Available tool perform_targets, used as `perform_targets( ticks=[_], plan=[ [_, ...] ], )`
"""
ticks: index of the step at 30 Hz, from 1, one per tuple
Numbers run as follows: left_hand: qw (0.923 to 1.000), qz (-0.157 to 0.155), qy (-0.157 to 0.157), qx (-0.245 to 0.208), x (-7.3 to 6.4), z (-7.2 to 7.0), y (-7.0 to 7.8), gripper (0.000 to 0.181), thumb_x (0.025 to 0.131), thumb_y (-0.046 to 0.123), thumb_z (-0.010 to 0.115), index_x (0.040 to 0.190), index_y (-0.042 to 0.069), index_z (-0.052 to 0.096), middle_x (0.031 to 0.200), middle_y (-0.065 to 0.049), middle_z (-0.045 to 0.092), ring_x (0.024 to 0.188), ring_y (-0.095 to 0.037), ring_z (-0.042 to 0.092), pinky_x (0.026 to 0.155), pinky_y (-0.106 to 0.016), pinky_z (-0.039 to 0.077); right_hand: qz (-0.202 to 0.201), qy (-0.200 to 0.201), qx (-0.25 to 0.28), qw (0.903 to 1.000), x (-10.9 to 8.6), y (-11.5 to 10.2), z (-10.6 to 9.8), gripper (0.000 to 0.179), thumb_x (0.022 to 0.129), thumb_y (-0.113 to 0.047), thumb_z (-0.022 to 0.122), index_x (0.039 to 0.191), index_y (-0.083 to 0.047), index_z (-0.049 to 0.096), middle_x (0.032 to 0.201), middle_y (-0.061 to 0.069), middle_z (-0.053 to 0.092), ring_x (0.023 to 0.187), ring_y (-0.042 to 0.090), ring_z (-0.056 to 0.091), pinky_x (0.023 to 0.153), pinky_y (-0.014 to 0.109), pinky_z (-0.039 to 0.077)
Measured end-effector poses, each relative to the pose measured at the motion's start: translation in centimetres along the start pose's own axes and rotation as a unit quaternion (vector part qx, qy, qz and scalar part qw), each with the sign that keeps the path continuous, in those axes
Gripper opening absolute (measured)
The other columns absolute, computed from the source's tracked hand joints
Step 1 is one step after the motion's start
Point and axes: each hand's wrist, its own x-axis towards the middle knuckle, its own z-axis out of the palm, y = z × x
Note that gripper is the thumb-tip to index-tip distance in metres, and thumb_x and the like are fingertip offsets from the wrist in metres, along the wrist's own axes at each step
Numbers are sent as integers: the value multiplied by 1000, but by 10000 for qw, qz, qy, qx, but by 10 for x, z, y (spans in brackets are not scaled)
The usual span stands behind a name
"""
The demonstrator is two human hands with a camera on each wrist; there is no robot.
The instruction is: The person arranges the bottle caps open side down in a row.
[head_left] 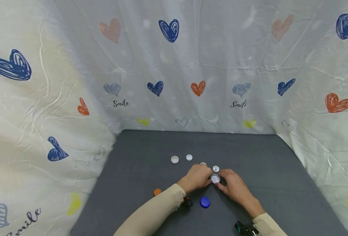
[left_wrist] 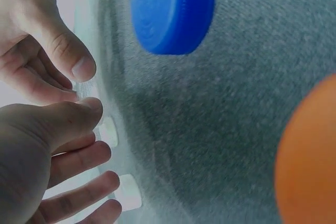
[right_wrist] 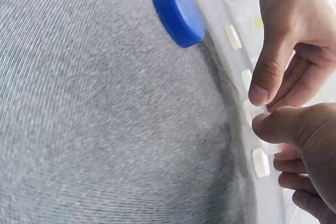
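In the head view both hands meet at a round white bottle cap [head_left: 215, 179] with a greyish rim. My left hand [head_left: 198, 177] pinches its left side with thumb and fingers, and my right hand [head_left: 234, 185] pinches its right side. A ridged, translucent edge of this cap [left_wrist: 85, 88] shows between the thumbs in the left wrist view; the fingers hide most of it. Just behind it lies a smaller white cap [head_left: 216, 168]. Another white cap [head_left: 203, 163] is partly hidden behind the left hand.
Two white caps, one larger [head_left: 175, 159] and one smaller [head_left: 189, 157], lie farther back on the grey tabletop [head_left: 150, 147]. A blue cap [head_left: 204, 202] lies nearer, between the forearms. An orange cap [head_left: 157, 192] is beside the left sleeve. A heart-print curtain [head_left: 174, 62] surrounds the table.
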Motion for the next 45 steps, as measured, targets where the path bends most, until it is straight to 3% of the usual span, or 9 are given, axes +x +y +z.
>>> perform_targets(
  ticks=[6,13,26,34,45],
  plan=[
    [9993,96,249,-250,-3,-10,-9,12,85,42,79,92,32,77,79,13,69,75,-9,65,60,-32,52,-404,382,32,9984,6,-3,-8,37,76,-20,87,106,-3,74,107,9,73,105,26,66,88,47,55],
    [9973,193,643,-314,-10,-29,-18,19,86,40,78,102,30,78,90,13,74,81,-10,68,65,-31,55,-536,531,42,9971,14,-12,-20,40,77,-22,87,109,-4,73,111,8,71,108,26,65,88,47,55],
    [9913,215,1112,-674,-31,-56,-31,17,88,36,78,102,26,77,96,12,76,89,-9,67,75,-27,56,-1057,1023,304,9886,27,-29,-33,43,76,-21,88,113,-5,72,116,9,70,109,26,63,86,48,55],
    [9812,417,1746,-707,-45,-67,-35,20,87,34,79,105,23,77,99,14,75,93,-7,67,83,-25,54,-1278,1200,407,9837,32,-42,-42,46,73,-19,90,114,-5,73,117,7,70,111,26,63,88,48,55],
    [9730,505,2091,-832,-65,-77,-43,30,88,33,78,114,18,75,107,8,75,99,-9,66,85,-26,55,-1496,1238,611,9791,36,-59,-52,48,75,-18,88,118,-5,71,121,7,68,115,26,61,90,46,53]
  ],
)
